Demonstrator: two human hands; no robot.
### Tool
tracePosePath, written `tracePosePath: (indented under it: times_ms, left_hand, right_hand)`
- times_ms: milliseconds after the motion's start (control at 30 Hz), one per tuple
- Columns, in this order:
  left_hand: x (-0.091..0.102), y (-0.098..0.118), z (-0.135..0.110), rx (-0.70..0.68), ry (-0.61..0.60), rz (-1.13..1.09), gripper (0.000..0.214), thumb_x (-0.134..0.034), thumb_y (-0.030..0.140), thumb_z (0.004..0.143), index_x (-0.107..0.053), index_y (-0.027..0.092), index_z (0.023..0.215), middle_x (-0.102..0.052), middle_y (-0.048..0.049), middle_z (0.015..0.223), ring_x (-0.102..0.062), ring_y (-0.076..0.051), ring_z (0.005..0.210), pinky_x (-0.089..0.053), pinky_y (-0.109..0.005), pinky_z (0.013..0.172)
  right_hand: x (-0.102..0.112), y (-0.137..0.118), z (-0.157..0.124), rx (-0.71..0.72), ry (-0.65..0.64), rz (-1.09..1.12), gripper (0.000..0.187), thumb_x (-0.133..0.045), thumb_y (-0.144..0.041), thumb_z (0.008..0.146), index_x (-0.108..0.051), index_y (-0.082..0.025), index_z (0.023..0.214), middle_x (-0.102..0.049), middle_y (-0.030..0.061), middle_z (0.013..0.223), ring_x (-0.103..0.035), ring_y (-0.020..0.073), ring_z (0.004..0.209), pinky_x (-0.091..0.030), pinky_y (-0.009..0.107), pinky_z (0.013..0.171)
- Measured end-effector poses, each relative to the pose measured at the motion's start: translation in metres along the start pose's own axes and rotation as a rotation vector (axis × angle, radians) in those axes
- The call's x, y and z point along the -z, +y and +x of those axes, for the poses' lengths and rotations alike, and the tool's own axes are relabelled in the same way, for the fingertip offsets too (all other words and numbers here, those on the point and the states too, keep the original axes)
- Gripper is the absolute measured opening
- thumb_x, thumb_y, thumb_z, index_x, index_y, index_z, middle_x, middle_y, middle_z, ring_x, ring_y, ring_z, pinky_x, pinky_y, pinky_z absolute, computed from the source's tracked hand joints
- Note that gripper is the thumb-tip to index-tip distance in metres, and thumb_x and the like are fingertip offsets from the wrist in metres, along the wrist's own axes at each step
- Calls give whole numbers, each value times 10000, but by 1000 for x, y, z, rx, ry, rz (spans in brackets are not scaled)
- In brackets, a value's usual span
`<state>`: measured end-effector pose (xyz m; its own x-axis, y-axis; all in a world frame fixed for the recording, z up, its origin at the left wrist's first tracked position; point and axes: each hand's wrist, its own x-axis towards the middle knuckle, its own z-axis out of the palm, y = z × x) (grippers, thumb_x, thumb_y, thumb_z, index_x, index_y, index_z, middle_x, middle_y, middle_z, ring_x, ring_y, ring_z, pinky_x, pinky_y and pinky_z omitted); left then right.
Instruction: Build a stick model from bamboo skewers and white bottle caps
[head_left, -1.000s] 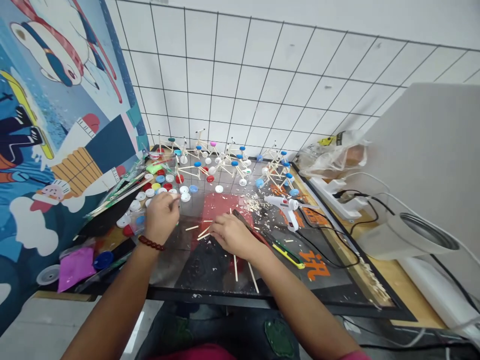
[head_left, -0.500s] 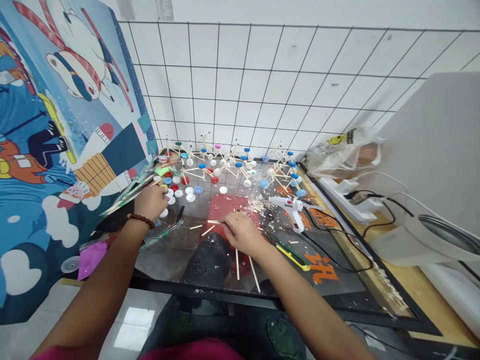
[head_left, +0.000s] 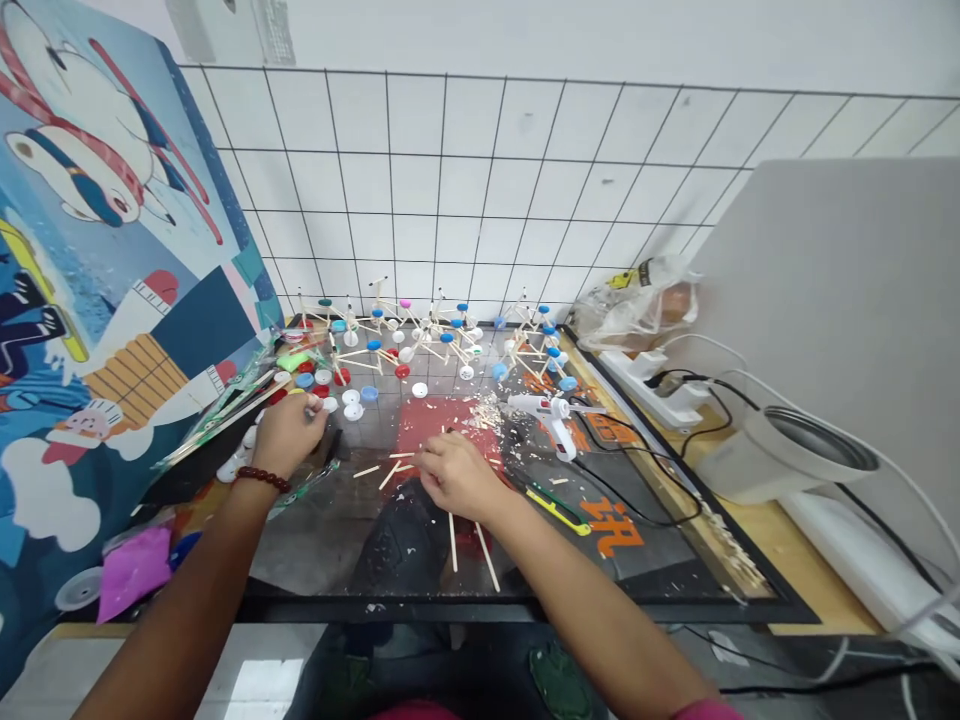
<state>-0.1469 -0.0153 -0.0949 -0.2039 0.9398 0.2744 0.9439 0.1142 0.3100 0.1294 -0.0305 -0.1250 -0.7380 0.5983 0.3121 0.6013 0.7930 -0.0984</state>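
Note:
My left hand (head_left: pixel 289 435), with a beaded bracelet (head_left: pixel 262 479) at its wrist, is over the left side of the table by the loose bottle caps (head_left: pixel 352 404). Its fingers are bent together; something small and dark shows at the fingertips, too small to name. Over the red mat (head_left: pixel 420 418), my right hand (head_left: pixel 461 475) has its fingers pinched down on a thin wooden stick (head_left: pixel 403 456). More loose sticks (head_left: pixel 453 545) lie around and below that hand, partly hidden by it.
Stick frames with bottle-cap wheels (head_left: pixel 450 338) stand along the back. To the right are a white glue gun (head_left: pixel 551 418) with its cord, a yellow cutter knife (head_left: pixel 559 510) and a power strip (head_left: pixel 652 390). Wood scraps (head_left: pixel 487 412) litter the mat. A pink packet (head_left: pixel 135 570) lies at left.
The view has shifted, so the scene sits further left. My left hand has drawn slightly back from the caps. My right hand remains over the sticks at the mat.

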Motion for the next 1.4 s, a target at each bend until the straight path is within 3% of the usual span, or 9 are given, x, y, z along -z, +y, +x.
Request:
tracePosePath:
  times_ms: [100, 333, 467, 567, 733, 867, 1000, 1167, 1400]
  left_hand:
    - [-5, 25, 7, 11, -56, -297, 318, -517, 411, 825, -668, 150, 928, -743, -69, 824, -693, -208, 744, -505, -270, 669]
    - [-21, 66, 9, -208, -175, -120, 82, -616, 163, 720, -684, 174, 764, -727, -102, 831, -677, -295, 850, -504, -384, 771]
    - [-33, 77, -12, -558, -123, -203, 229, -528, 145, 854, -670, 170, 1031, -654, -127, 1212, -570, -263, 1153, -436, -398, 998]
    - [-43, 82, -27, -715, -207, -213, 244, -430, 122, 917, -664, 177, 874, -698, -88, 938, -626, -223, 924, -503, -353, 835]
    - [-53, 79, -34, -614, -197, -245, 237, -486, 190, 919, -644, 190, 742, -666, -56, 770, -618, -206, 784, -497, -324, 715]
    - [-50, 67, -30, -475, -245, -433, 177, -563, 256, 879, -712, 214, 793, -697, -82, 844, -627, -256, 909, -483, -418, 866]
    - [-35, 63, -22, -103, -482, -1171, 372, -621, 458, 841, -694, 235, 1129, -659, -113, 1235, -564, -309, 1180, -402, -494, 1044]
    - [-16, 60, -11, 251, -949, -2121, 786, -289, 721, 879, -600, 130, 1294, -486, -179, 1459, -368, -359, 1395, -238, -559, 1157]
    - [-17, 48, -8, 292, -918, -2406, 764, -335, 706, 879, -576, 124, 1310, -433, -170, 1501, -304, -354, 1431, -177, -552, 1182]
  right_hand:
    - [-6, 5, 0, -76, 35, -17, 158, -524, -174, 890, -680, -179, 916, -642, 58, 833, -544, 191, 792, -344, 321, 764]
    - [-13, 19, -1, -291, 196, 10, 165, -560, -125, 856, -687, -201, 930, -677, 45, 842, -588, 200, 811, -380, 322, 759]
    - [-11, 18, -3, -261, 302, 78, 198, -544, -114, 869, -675, -200, 991, -692, 56, 902, -599, 207, 861, -409, 333, 792]
    - [-10, 16, -2, -205, 362, 119, 200, -537, -129, 885, -663, -201, 1023, -701, 57, 938, -601, 203, 873, -421, 336, 801]
    - [7, 19, 1, -155, 381, 41, 199, -518, -175, 920, -651, -180, 1068, -714, 70, 915, -613, 200, 817, -423, 338, 759]
    - [48, 24, -25, -238, 179, 103, 167, -518, -243, 938, -681, -213, 916, -680, 28, 762, -607, 168, 709, -416, 290, 689]
    - [74, 46, -83, -716, 109, 114, 287, -509, -366, 928, -648, -210, 733, -645, 27, 681, -594, 156, 617, -389, 260, 580]
    - [55, 101, -118, -1082, 291, -34, 526, -622, -568, 729, -644, -116, 996, -682, 186, 981, -643, 322, 902, -494, 396, 751]
    - [31, 123, -71, -1072, 389, 311, 516, -638, -573, 683, -711, -132, 942, -737, 129, 837, -677, 329, 837, -495, 394, 747]
